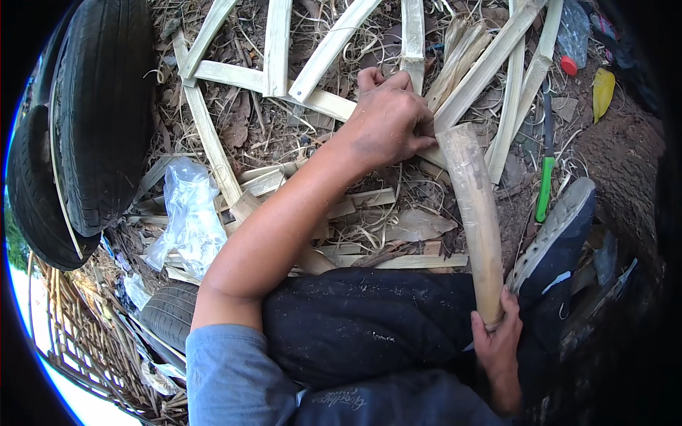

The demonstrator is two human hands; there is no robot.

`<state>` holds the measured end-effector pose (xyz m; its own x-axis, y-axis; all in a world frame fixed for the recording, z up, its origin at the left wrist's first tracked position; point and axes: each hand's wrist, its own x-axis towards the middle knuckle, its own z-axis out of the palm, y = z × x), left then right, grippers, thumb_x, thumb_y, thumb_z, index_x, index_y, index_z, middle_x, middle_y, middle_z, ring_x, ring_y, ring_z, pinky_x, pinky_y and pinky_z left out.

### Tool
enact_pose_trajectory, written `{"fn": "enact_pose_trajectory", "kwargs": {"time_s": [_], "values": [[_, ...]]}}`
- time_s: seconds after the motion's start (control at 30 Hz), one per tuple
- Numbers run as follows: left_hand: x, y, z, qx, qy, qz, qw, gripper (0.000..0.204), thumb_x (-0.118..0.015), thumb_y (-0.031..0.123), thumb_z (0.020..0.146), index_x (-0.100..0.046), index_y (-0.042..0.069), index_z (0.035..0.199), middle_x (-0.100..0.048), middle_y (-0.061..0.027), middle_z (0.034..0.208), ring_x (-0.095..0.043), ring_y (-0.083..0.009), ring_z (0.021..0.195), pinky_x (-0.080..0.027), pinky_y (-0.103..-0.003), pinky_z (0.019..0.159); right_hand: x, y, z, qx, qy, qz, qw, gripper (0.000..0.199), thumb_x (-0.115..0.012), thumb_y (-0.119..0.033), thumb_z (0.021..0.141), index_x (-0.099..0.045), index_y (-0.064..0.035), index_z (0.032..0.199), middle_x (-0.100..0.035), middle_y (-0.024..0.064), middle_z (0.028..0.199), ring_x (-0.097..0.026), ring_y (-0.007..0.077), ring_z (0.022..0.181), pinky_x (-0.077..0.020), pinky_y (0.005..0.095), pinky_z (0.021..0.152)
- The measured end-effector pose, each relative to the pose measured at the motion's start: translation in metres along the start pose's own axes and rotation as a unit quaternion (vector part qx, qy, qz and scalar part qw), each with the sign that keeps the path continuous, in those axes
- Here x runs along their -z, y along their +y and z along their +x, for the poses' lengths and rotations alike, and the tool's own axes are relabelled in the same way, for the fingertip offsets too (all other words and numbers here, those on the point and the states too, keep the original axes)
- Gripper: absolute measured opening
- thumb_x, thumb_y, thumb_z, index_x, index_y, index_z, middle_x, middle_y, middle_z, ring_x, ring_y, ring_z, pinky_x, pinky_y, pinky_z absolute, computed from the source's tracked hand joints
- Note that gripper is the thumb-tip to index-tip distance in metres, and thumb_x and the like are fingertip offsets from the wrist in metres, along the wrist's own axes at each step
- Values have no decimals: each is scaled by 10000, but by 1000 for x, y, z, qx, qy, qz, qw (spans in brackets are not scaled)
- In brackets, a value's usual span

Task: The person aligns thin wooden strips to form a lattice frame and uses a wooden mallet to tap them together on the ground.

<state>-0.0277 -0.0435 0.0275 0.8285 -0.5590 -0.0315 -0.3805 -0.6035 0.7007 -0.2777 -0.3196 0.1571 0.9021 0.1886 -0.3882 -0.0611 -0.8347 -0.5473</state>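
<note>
My right hand (499, 334) is wrapped round the lower end of a thick, slightly curved wooden stick (477, 220), which stands up from it toward the slats. Beyond the stick's upper end is my left hand (393, 117), its fingers curled in and pressed together over the joint of several pale bamboo slats. Whatever those fingers pinch is hidden. A crosswise bamboo slat (323, 103) passes under the left hand, and an upright slat (413, 35) reaches its fingertips. To its right a slanting slat (490, 60) ends close to the stick's top.
Black tyres (106, 113) stand at the left, beside a clear plastic bag (186, 206). A knife with a green handle (545, 188) lies at the right near my shoe (550, 231). Dry leaves and shavings cover the ground. A plastic bottle (574, 32) lies far right.
</note>
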Motion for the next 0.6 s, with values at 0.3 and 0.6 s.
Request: {"fn": "enact_pose_trajectory", "kwargs": {"time_s": [0.3, 0.6], "values": [[-1, -4, 8, -22, 15, 18, 999, 155, -857, 273, 695, -767, 166, 761, -663, 38, 742, -535, -187, 922, -255, -495, 981, -4, -1, -7, 33, 120, 84, 989, 671, -723, -10, 795, -366, 0, 1362, -540, 294, 1101, -586, 419, 947, -492, 482, 805], [-1, -6, 0, -10, -1, 12, 1000, 167, -865, 276, 680, -762, 166, 751, -660, 33, 728, -530, -194, 927, -250, -489, 975, -16, 6, -19, -4, 111, 118, 987, 687, -720, -13, 785, -338, -3, 1356, -491, 283, 1143, -562, 373, 971, -469, 464, 858]]}}
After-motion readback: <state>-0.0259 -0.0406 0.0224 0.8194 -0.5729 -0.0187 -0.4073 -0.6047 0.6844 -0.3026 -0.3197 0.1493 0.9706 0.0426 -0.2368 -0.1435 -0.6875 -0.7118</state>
